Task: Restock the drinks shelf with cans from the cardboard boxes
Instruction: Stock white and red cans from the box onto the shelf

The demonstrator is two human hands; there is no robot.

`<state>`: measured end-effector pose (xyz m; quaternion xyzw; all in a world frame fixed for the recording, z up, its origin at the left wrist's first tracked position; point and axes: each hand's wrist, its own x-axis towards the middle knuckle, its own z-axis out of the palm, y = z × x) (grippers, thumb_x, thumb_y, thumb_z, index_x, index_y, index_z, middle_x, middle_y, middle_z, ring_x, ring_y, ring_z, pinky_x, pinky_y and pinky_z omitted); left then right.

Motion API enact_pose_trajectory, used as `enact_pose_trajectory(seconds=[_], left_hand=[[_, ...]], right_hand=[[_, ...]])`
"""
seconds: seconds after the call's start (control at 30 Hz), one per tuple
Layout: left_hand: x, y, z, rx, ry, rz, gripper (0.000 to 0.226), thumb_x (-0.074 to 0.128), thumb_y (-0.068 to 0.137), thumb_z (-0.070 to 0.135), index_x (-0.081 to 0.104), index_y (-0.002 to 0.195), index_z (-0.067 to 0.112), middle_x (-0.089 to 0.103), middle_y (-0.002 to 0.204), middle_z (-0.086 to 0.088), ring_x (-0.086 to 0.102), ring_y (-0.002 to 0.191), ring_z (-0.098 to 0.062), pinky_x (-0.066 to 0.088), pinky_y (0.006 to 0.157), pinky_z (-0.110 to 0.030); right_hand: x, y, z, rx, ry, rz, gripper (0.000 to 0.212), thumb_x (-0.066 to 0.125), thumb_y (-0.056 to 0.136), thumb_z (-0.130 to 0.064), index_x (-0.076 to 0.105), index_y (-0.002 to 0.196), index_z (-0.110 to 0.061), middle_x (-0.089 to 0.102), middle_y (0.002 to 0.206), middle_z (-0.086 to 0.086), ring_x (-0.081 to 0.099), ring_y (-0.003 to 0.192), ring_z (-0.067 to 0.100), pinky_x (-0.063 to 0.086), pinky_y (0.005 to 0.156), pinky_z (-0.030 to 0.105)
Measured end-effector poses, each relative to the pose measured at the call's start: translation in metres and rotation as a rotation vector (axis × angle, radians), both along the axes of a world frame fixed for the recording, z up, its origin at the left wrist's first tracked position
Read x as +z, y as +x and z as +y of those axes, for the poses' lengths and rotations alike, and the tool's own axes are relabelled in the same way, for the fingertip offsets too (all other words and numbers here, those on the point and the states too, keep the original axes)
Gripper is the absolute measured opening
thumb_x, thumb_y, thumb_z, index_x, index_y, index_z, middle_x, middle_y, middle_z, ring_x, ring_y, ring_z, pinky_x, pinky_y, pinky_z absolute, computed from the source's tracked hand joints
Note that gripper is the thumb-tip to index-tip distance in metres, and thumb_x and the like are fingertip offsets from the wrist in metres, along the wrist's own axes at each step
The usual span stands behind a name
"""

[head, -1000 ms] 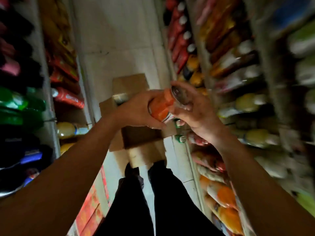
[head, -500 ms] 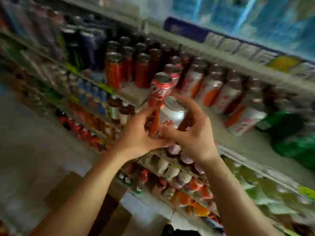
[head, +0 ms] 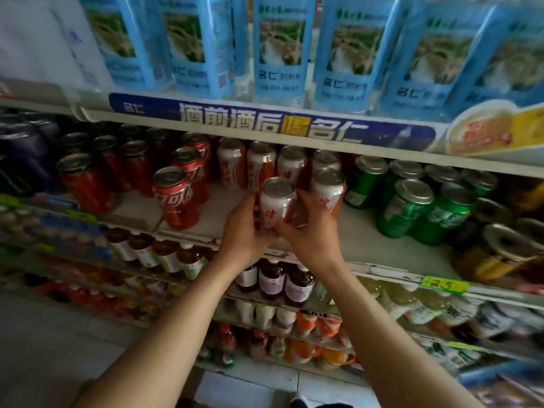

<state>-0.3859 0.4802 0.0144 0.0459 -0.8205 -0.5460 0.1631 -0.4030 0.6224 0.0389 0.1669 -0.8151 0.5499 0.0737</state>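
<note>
Where the drinks shelf [head: 368, 231] runs along a shop aisle, left hand [head: 241, 231] and right hand [head: 312, 234] jointly grip one upright white-and-orange can [head: 276, 204] over its front edge; lower rows blurred.

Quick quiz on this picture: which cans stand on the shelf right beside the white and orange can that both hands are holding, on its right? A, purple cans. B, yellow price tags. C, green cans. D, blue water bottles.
C: the green cans stand to the right of the white and orange can gripped between the left hand and right hand.
</note>
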Motion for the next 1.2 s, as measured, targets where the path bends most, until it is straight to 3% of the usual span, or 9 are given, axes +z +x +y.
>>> enact_pose_trajectory(seconds=[0.1, 0.2, 0.3, 0.37, 0.43, 0.6, 0.73, 0.93, 1.2], left_hand=[[-0.005, -0.015, -0.003, 0.002, -0.081, 0.005, 0.066, 0.079, 0.059, 0.034, 0.052, 0.119, 0.025, 0.065, 0.116, -0.001, 0.067, 0.102, -0.01, 0.059, 0.084, -0.037], [-0.006, -0.026, -0.006, -0.005, -0.134, -0.008, 0.064, 0.084, 0.064, 0.028, 0.054, 0.121, 0.023, 0.065, 0.118, -0.003, 0.066, 0.105, -0.01, 0.058, 0.086, -0.035], [-0.005, -0.03, -0.006, 0.017, -0.197, -0.043, 0.056, 0.085, 0.068, 0.023, 0.059, 0.118, 0.019, 0.068, 0.09, 0.009, 0.065, 0.085, -0.005, 0.048, 0.071, -0.007], [-0.002, -0.031, -0.004, 0.046, -0.238, -0.062, 0.051, 0.084, 0.07, 0.022, 0.06, 0.114, 0.016, 0.056, 0.07, 0.017, 0.053, 0.064, 0.004, 0.038, 0.058, -0.001], [-0.003, -0.035, -0.002, 0.043, -0.25, -0.059, 0.05, 0.085, 0.07, 0.023, 0.06, 0.112, 0.015, 0.051, 0.066, 0.019, 0.047, 0.059, 0.009, 0.037, 0.055, -0.001], [-0.006, -0.043, -0.001, 0.001, -0.222, -0.085, 0.046, 0.085, 0.07, 0.02, 0.057, 0.106, 0.02, 0.053, 0.07, 0.017, 0.048, 0.061, 0.008, 0.038, 0.057, -0.002], [-0.015, -0.045, -0.004, -0.014, -0.205, -0.08, 0.048, 0.085, 0.07, 0.017, 0.059, 0.111, 0.018, 0.064, 0.077, 0.003, 0.058, 0.065, -0.004, 0.051, 0.064, -0.023], [-0.016, -0.047, -0.002, -0.016, -0.227, -0.061, 0.049, 0.084, 0.07, 0.015, 0.056, 0.111, 0.013, 0.06, 0.077, 0.0, 0.06, 0.071, -0.015, 0.053, 0.07, -0.037], [-0.015, -0.045, 0.006, 0.012, -0.234, -0.071, 0.052, 0.084, 0.071, 0.034, 0.05, 0.108, 0.021, 0.064, 0.089, 0.006, 0.062, 0.078, -0.005, 0.054, 0.071, -0.026]], right_hand=[[-0.018, -0.003, 0.0, -0.056, 0.052, -0.022, 0.029, 0.078, 0.08, -0.028, 0.066, 0.105, -0.02, 0.07, 0.085, -0.011, 0.064, 0.075, -0.002, 0.044, 0.06, 0.007], [-0.026, -0.006, -0.003, -0.142, 0.149, -0.01, 0.023, 0.071, 0.087, -0.036, 0.066, 0.097, -0.017, 0.068, 0.083, -0.009, 0.06, 0.071, 0.003, 0.04, 0.056, 0.007], [-0.027, -0.005, -0.006, -0.205, 0.265, 0.018, 0.021, 0.063, 0.093, -0.035, 0.06, 0.085, -0.016, 0.058, 0.072, -0.006, 0.05, 0.062, 0.01, 0.032, 0.049, 0.012], [-0.029, -0.005, -0.008, -0.241, 0.333, -0.007, 0.023, 0.058, 0.096, -0.034, 0.058, 0.085, -0.015, 0.056, 0.072, -0.003, 0.051, 0.063, 0.015, 0.033, 0.052, 0.02], [-0.032, -0.007, -0.008, -0.237, 0.361, -0.025, 0.025, 0.054, 0.099, -0.035, 0.057, 0.085, -0.014, 0.057, 0.074, 0.0, 0.055, 0.067, 0.022, 0.037, 0.058, 0.028], [-0.033, -0.012, -0.008, -0.204, 0.35, -0.057, 0.023, 0.05, 0.1, -0.03, 0.059, 0.088, -0.012, 0.059, 0.078, 0.0, 0.055, 0.069, 0.02, 0.037, 0.06, 0.027], [-0.033, -0.011, -0.007, -0.177, 0.332, -0.062, 0.021, 0.05, 0.099, -0.026, 0.061, 0.088, -0.011, 0.064, 0.08, 0.003, 0.06, 0.072, 0.023, 0.046, 0.06, 0.032], [-0.031, -0.008, -0.005, -0.127, 0.372, -0.041, 0.013, 0.052, 0.096, -0.02, 0.061, 0.1, -0.011, 0.065, 0.096, 0.005, 0.059, 0.084, 0.022, 0.047, 0.068, 0.032], [-0.028, -0.004, -0.001, -0.095, 0.394, -0.036, 0.015, 0.052, 0.09, -0.011, 0.056, 0.104, -0.006, 0.063, 0.104, 0.012, 0.059, 0.091, 0.029, 0.044, 0.07, 0.032]])
